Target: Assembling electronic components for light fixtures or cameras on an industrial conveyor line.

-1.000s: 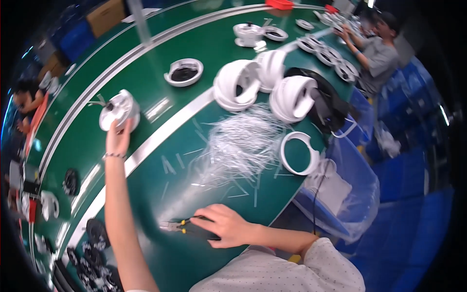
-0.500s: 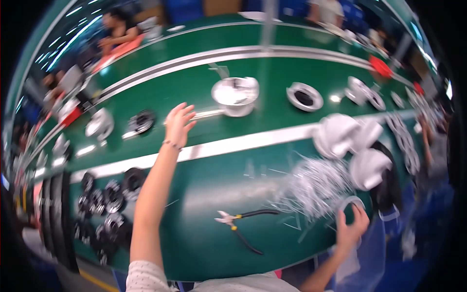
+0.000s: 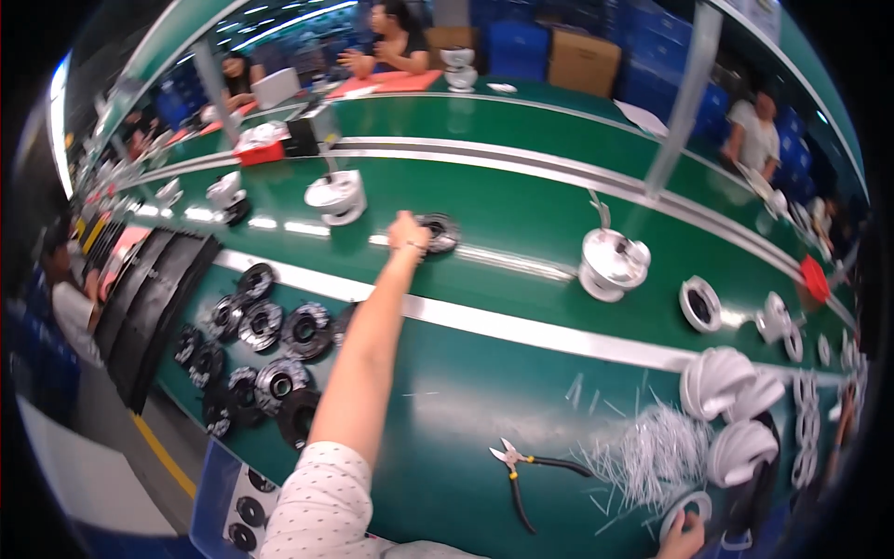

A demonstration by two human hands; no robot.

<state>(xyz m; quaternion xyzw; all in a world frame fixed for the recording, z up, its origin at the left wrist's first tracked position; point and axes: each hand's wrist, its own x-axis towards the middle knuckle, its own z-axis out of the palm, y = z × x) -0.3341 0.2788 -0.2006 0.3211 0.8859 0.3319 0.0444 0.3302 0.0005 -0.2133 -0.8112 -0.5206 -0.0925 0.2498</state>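
Black ring part [image 3: 438, 232] grasped by left hand [image 3: 407, 233]; right hand [image 3: 683, 538] touches white ring [image 3: 686, 509].

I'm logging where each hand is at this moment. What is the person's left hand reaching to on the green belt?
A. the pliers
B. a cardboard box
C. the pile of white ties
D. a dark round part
D: the left hand is stretched out to the dark round part on the belt, while the pliers lie untouched near the body.

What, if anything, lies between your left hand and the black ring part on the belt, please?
Nothing visible does. The left hand is stretched out across the green table and already meets the near edge of the black ring part on the conveyor belt.
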